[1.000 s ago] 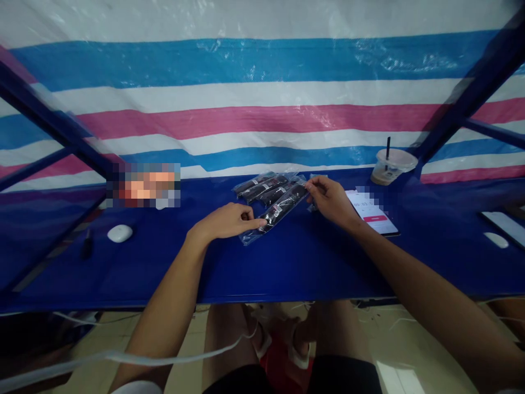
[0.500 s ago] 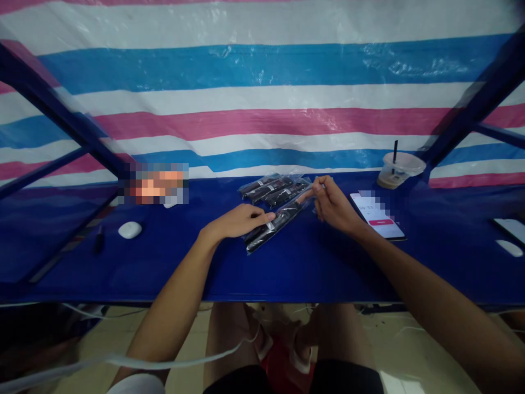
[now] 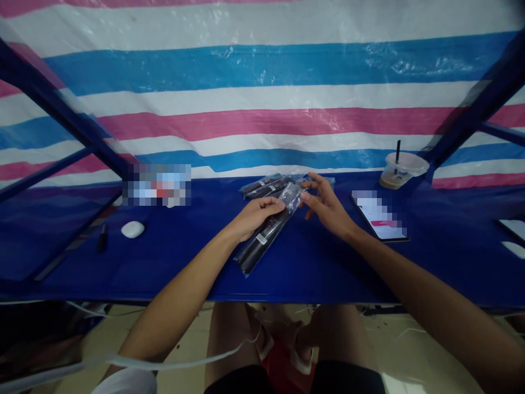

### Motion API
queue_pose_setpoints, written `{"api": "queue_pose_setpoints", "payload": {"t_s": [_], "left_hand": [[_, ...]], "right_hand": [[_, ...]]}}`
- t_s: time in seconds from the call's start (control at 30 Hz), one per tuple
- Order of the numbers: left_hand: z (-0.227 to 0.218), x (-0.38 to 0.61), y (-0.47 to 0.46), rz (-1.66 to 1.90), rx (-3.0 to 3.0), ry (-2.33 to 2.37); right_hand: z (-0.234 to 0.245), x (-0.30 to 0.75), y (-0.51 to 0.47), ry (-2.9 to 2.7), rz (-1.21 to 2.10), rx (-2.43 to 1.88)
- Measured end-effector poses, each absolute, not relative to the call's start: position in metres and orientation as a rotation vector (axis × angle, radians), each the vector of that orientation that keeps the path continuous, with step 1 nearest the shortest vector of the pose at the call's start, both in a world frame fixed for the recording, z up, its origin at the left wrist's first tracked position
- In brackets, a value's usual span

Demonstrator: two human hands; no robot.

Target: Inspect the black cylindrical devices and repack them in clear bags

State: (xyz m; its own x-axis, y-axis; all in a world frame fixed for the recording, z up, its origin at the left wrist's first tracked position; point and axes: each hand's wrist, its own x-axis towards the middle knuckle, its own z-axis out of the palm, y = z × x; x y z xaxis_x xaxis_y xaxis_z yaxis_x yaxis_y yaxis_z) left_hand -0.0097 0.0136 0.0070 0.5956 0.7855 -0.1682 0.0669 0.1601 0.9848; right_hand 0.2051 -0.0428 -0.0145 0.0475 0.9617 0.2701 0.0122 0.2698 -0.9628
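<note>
Head view gave us a long clear packet [image 3: 262, 243] with something dark inside, lying aslant at the centre of the frame. Its lower end pointed at the near edge of the blue table [image 3: 164, 262]. The left hand [image 3: 256, 215] was curled over the packet's upper part, fingers closed on the film. The right hand [image 3: 324, 205] was spread, its thumb and forefinger at the packet's top end; we could not tell whether they pinched it or only touched it.

We judged slipping to be the main risk. The film looked smooth and only one hand had a firm hold, so a loose grip could let the packet slide toward the table's front edge and drop off.

Just behind the hands, at upper centre, lay a pile of similar packets [image 3: 266, 185]. It was close enough that a sweep of the right fingers could scatter it. A phone [image 3: 379, 216] lay right of the right wrist, where we thought the forearm might knock it. A lidded cup [image 3: 400, 169] with a straw stood well apart at upper right. At the left were a white case [image 3: 132, 229] and a small dark tool [image 3: 101, 239], out of the way. A striped tarp [image 3: 262, 109] closed off the back.
</note>
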Motion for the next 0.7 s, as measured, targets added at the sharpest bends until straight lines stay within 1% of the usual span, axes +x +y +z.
{"api": "queue_pose_setpoints", "payload": {"t_s": [0.1,0.17,0.27,0.4,0.7], "left_hand": [[0.003,-0.001,0.01,0.755,1.14,0.791],[0.001,0.004,0.007,0.814,1.079,0.781],[-0.002,0.007,0.005,0.841,1.056,0.804],[-0.001,0.001,0.008,0.779,1.13,0.846],[0.006,-0.007,0.011,0.745,1.314,0.779]], "right_hand": [[-0.015,0.202,-0.042,-1.356,1.225,-1.074],[-0.016,0.2,-0.042,-1.377,1.334,-1.08],[-0.016,0.198,-0.043,-1.319,1.312,-1.087],[-0.012,0.201,-0.045,-1.306,1.272,-1.096],[-0.009,0.204,-0.046,-1.23,1.254,-1.148]]}}
